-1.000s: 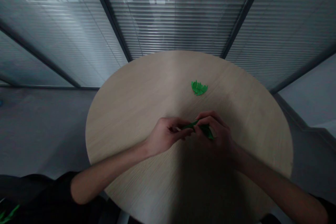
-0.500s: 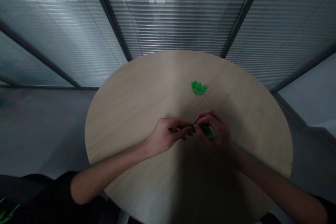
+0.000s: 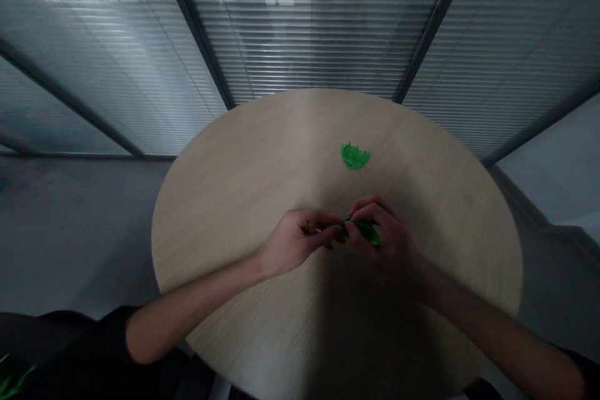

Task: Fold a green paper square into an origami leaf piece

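A green strip point(image 3: 368, 232) is pinched in the closed grips of the left hand point(image 3: 297, 239) and the right hand point(image 3: 382, 234), apparently held taut above the bench point(image 3: 197, 200), with a jagged green piece point(image 3: 355, 155) set apart.

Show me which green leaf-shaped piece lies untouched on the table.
The jagged green piece, alone on the round wooden table; the other green piece is held between the left hand and right hand.
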